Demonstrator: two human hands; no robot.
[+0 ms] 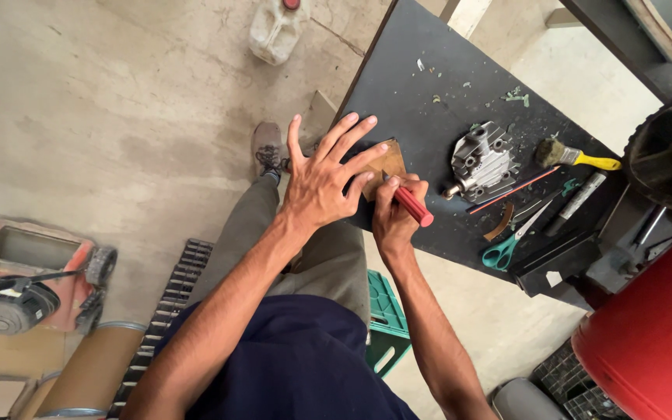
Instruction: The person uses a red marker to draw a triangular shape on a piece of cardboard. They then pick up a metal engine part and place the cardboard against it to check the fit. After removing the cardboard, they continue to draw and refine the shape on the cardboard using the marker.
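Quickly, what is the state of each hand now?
Left hand: open, fingers spread, pressing flat on the brown sheet piece.
Right hand: closed, holding a red-handled tool.

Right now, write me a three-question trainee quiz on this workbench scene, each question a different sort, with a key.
1. True or false: the left hand lies flat, fingers spread, on the brown sheet piece.
2. Which tool does the right hand grip?
A. the teal-handled scissors
B. the red-handled tool
C. the yellow-handled brush
3. Fill in: the grey metal engine part rests on the black ____.

Key
1. True.
2. B. Its tip meets the brown sheet piece; scissors and brush lie untouched further right.
3. Worktop.
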